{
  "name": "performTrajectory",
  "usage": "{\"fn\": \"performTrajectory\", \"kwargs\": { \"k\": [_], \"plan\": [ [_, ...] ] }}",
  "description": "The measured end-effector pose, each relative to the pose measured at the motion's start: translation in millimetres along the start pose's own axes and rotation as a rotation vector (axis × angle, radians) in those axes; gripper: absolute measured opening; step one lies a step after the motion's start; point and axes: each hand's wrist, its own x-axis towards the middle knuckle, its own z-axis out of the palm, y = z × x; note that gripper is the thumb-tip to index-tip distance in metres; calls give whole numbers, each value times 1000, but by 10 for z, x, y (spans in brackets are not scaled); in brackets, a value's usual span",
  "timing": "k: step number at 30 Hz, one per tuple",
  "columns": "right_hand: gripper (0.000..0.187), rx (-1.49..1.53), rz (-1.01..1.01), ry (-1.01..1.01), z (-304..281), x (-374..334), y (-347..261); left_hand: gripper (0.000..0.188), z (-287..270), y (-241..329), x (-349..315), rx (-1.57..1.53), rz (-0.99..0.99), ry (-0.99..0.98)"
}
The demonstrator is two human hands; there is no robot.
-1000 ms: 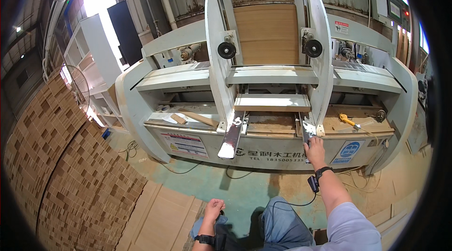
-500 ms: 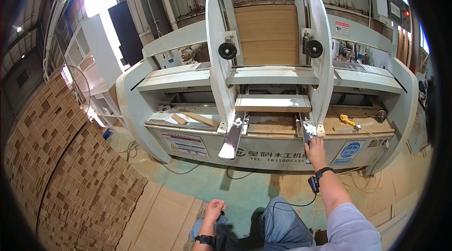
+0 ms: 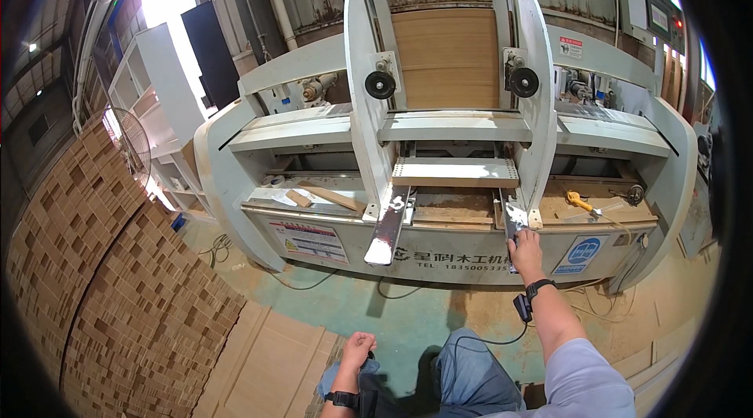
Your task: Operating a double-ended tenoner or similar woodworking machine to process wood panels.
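Observation:
My right hand (image 3: 525, 252) reaches forward, its fingers curled over the near end of the right support rail (image 3: 515, 218) of a large white woodworking machine (image 3: 451, 121). Level with it, the left support rail (image 3: 385, 234) juts out untouched, its tip worn white. Across the rear of both rails lies a board (image 3: 455, 173) with a white top, rows of small holes and a brown front edge. Low by my left knee, my left hand (image 3: 359, 349) is loosely closed, with nothing visible in it. Black straps circle both wrists.
Tall stacks of brown wood pieces (image 3: 149, 292) rise at the left, beside flat panels (image 3: 263, 359). A yellow air gun (image 3: 579, 200) and offcuts (image 3: 333, 196) lie on the machine's bed. Cables trail over the green floor (image 3: 420, 308). A control panel (image 3: 663, 16) hangs upper right.

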Motion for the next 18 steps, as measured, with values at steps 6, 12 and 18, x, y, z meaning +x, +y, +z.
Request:
{"fn": "performTrajectory", "kwargs": {
  "k": [6, 12, 18],
  "plan": [
    [25, -9, -9, 11, 4, -17, 27, 17, 54, 97, -72, 27, 4, 26],
    [25, -6, -7, 2, 11, -31, 22, 18, 19, -1, -34, 39, 2, 12],
    [25, 0, 2, 0, -37, -1, -31, 17, 10, 23, -42, 61, 15, 9]
  ]
}}
